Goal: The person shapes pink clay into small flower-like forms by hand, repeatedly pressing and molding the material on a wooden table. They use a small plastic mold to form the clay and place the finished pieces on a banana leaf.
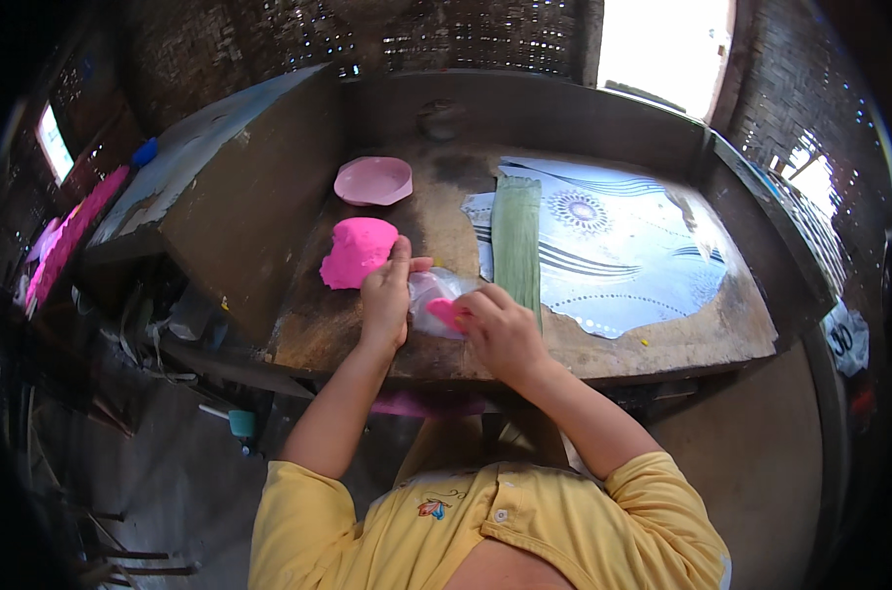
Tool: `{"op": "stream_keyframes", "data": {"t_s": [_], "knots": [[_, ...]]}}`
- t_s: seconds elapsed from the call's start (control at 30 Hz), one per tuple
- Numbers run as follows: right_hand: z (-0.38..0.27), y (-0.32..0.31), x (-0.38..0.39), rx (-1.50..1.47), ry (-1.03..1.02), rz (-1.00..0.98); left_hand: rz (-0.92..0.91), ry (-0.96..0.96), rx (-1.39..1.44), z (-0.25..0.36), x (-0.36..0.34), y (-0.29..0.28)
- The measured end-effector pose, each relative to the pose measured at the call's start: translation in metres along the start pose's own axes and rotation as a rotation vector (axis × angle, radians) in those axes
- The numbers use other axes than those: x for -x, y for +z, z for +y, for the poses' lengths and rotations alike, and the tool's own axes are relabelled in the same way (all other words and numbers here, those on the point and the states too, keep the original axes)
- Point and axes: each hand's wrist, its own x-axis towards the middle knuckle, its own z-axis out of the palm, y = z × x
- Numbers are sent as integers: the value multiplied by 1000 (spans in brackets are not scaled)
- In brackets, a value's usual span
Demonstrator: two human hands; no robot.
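My left hand [387, 295] is closed on the edge of a crumpled clear plastic bag [428, 290], its thumb pointing up. Pinched in my right hand [503, 329] is a small bright pink piece of dough-like stuff [443, 313], held against the bag. Just beyond my left hand lies a larger bright pink lump [356, 252] with ragged edges, flat on the worn table. A pale pink angular dish [373, 181] sits behind the lump. To the right of my hands, a long green strip [517, 241] lies across the table, leaf-like in look.
A silvery patterned sheet [613, 251] with torn edges covers the table's right part. A raised wooden box-like side [259, 177] bounds the left, and a low board [525, 118] the back. Under the left edge hangs a teal object [240, 424].
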Motion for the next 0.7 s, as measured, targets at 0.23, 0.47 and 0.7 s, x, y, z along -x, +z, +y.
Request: {"op": "stream_keyframes", "data": {"t_s": [0.23, 0.47, 0.7], "knots": [[-2, -44, 21, -84, -229, 202, -161, 550, -756, -3, -3, 0], [23, -80, 27, -1456, 374, 239, 112, 918, -1197, 43, 7, -15], [35, -69, 29, -1732, 494, 231, 73, 477, -1197, 55, -43, -51]]}}
